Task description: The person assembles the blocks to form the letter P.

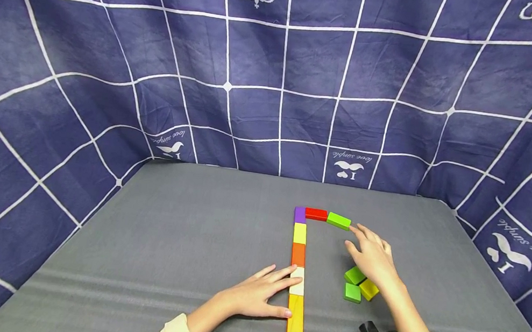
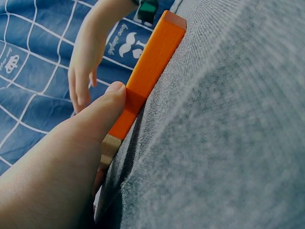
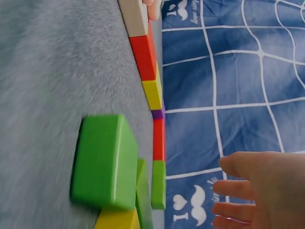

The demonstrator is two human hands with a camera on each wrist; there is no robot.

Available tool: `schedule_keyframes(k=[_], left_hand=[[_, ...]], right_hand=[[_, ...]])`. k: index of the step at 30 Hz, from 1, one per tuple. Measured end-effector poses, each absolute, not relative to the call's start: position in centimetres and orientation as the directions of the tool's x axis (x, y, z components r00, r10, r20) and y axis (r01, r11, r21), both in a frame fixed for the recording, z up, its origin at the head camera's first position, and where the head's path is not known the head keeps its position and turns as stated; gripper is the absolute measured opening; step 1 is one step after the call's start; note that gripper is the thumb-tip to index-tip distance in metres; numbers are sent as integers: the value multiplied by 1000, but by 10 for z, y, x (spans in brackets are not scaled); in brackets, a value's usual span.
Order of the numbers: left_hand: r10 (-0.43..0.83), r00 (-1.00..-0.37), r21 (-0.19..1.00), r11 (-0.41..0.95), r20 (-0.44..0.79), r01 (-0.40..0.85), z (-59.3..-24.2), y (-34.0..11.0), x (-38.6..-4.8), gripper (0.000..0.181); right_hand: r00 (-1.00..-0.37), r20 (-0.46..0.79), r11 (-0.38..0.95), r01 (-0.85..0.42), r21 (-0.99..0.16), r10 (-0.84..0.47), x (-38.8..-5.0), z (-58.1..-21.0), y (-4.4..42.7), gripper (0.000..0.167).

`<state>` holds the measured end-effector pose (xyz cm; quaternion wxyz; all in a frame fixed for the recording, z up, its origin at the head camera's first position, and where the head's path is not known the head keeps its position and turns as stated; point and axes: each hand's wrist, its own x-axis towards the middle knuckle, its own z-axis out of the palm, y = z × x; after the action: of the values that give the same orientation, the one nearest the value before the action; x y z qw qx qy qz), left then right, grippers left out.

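Note:
A row of wooden blocks runs away from me. It has a long yellow-orange block (image 1: 295,331), then a white block (image 1: 297,287), an orange-red block (image 1: 298,255), a yellow block (image 1: 300,233) and a purple block (image 1: 300,215). From the purple one, a red block (image 1: 316,214) and a slightly angled green block (image 1: 338,221) extend rightward. My left hand (image 1: 254,293) lies with spread fingers across the white block, its thumb touching the long block's side. Beside the green block's right end, my right hand (image 1: 373,256) hovers with loosely extended fingers, holding nothing.
Under the right forearm lie loose blocks: a green block (image 1: 352,293), another green block (image 1: 354,275) and a yellow block (image 1: 369,289). All sit on a grey cloth-covered table (image 1: 181,233). A blue curtain (image 1: 252,110) with white lines hangs behind and at both sides.

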<state>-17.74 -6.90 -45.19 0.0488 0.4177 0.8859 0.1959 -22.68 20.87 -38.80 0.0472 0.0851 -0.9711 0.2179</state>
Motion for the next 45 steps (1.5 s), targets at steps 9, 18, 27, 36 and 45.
schedule_keyframes(k=[9, 18, 27, 36, 45], left_hand=[[758, -647, 383, 577, 78, 721, -450, -69, -178, 67], [760, -646, 397, 574, 67, 716, -452, -69, -176, 67], [759, -648, 399, 576, 66, 714, -452, -70, -179, 66], [760, -647, 390, 577, 66, 718, -451, -70, -177, 66], [759, -648, 388, 578, 68, 718, -448, -70, -176, 66]], right_hand=[[-980, 150, 923, -177, -343, -132, -198, -389, 233, 44], [-968, 203, 942, -200, -270, -147, -173, -410, 232, 32], [-963, 217, 943, -213, -257, -159, -178, -416, 218, 33], [-963, 220, 930, -217, -296, -155, -208, -423, 211, 37], [-953, 269, 910, -233, -344, -142, -230, -424, 216, 34]])
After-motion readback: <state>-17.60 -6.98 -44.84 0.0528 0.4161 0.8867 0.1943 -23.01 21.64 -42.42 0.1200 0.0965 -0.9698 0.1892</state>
